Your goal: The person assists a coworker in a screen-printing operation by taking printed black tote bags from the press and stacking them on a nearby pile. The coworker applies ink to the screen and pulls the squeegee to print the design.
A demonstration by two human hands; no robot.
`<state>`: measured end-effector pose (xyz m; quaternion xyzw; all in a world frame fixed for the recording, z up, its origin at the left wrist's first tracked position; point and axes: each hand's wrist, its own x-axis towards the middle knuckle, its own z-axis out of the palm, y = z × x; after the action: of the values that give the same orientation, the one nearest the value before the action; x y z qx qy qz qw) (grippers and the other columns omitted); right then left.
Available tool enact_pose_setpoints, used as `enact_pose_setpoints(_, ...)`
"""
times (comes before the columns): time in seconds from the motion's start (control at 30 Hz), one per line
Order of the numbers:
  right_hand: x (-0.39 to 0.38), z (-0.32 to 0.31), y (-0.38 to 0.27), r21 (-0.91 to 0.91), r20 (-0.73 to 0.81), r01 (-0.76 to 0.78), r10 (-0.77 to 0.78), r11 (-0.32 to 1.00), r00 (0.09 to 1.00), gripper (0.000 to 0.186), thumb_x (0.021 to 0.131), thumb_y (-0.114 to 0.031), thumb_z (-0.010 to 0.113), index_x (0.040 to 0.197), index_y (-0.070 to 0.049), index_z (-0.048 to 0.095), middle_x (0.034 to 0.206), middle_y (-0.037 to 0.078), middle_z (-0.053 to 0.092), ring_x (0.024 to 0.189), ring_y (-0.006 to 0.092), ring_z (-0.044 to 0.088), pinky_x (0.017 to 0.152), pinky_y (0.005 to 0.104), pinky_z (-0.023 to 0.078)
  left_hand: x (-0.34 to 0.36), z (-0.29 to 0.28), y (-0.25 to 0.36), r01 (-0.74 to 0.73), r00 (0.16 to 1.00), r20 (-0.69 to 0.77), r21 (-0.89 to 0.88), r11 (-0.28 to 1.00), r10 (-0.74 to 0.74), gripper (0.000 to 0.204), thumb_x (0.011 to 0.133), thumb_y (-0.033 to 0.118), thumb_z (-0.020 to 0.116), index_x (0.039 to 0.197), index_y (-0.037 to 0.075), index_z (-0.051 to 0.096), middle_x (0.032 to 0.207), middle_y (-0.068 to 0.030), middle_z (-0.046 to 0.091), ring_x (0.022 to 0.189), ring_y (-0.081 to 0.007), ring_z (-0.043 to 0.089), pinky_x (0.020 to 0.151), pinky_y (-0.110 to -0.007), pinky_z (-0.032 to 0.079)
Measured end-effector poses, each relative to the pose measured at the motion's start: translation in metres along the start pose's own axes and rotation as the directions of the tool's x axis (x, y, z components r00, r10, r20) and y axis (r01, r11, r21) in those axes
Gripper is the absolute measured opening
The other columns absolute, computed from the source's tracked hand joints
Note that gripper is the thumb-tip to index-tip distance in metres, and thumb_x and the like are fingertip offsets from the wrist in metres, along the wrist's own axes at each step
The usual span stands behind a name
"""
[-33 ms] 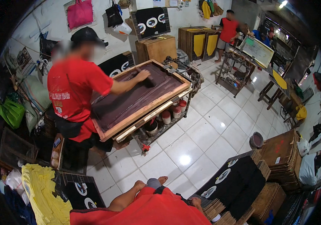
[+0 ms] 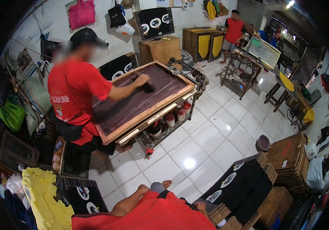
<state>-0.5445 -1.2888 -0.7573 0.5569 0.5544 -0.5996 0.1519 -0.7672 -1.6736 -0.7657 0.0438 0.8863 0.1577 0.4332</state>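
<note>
White tiled floor (image 2: 210,142) lies in the middle. Near, the left hand (image 2: 143,188) is at the lap, and the right hand (image 2: 201,207) beside boards (image 2: 219,212) with black printed cloths (image 2: 245,184), near right — I cannot tell if either grasps. Farther left, a co-worker (image 2: 74,86) reaches over a wooden screen frame (image 2: 149,115).

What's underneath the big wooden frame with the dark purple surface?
Low beneath the wooden frame, red-and-white tubs and a bucket stand along the near side. Whatever lies against its underside, or farther back, is covered from view.
</note>
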Motion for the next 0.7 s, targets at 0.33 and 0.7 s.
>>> enact_pose_setpoints(0.33, 0.019, 0.018, -0.002, -0.273, 0.069, 0.06, -0.042, 0.96, 0.997, 0.011, 0.08, -0.004, 0.054, 0.087, 0.003, 0.059, 0.072, 0.011, 0.06, 0.056, 0.0194, 0.058, 0.048, 0.0319, 0.048, 0.017, -0.114, -0.019, 0.004, 0.975, -0.113, -0.85, 0.526, -0.189, 0.014, 0.078, 0.018, 0.062, 0.069, 0.006, 0.063, 0.061, -0.0024, 0.059, 0.052, -0.0111, 0.052, 0.043, -0.028, 0.039)
enact_pose_setpoints(0.7, 0.015, 0.236, -0.304, -0.121, 0.393, 0.455, -0.378, 0.882, 0.838, 0.02, 0.077, -0.006, 0.06, 0.096, 0.0, 0.057, 0.08, 0.007, 0.06, 0.071, 0.0148, 0.058, 0.061, 0.0249, 0.046, 0.121, -0.317, -0.067, -0.419, 0.633, -0.204, -0.902, -0.109, -0.746, 0.025, 0.064, 0.018, 0.07, 0.082, 0.009, 0.055, 0.073, -0.0039, 0.053, 0.062, -0.0137, 0.047, 0.051, -0.028, 0.036)
